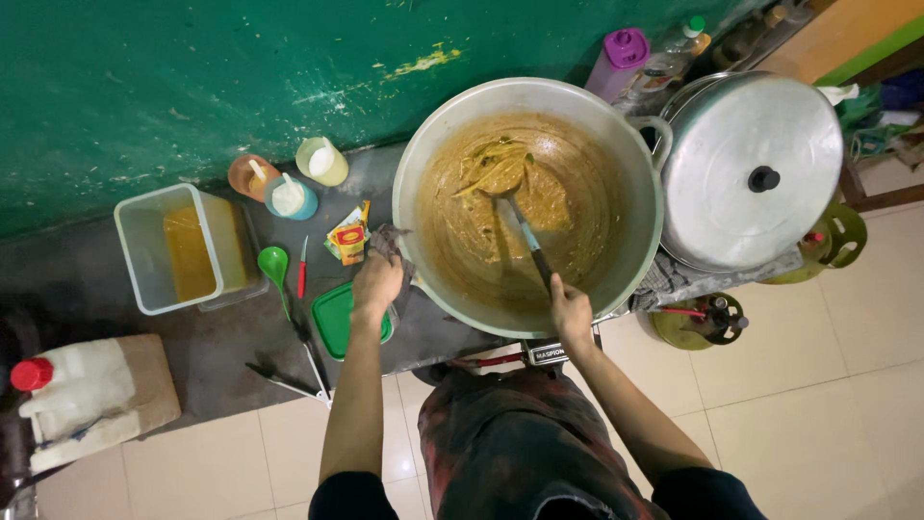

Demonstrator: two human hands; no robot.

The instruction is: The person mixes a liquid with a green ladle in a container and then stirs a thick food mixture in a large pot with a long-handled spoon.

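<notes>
Head view: left hand (376, 282) clamps a cloth (387, 241) on the rim of the wok (527, 204); right hand (571, 313) grips the spatula (515, 214) buried in thick brown paste. Risk: cloth slippage lets the wok rotate and spill toward the adjacent lidded pot (751, 171).

A small yellow-and-red sachet (348, 234) lies on the counter — beside the big pot (423, 164).

We reach both bare arms forward; our left hand (375, 282) curls in a closed grip, our right hand (570, 313) is fisted.
</notes>
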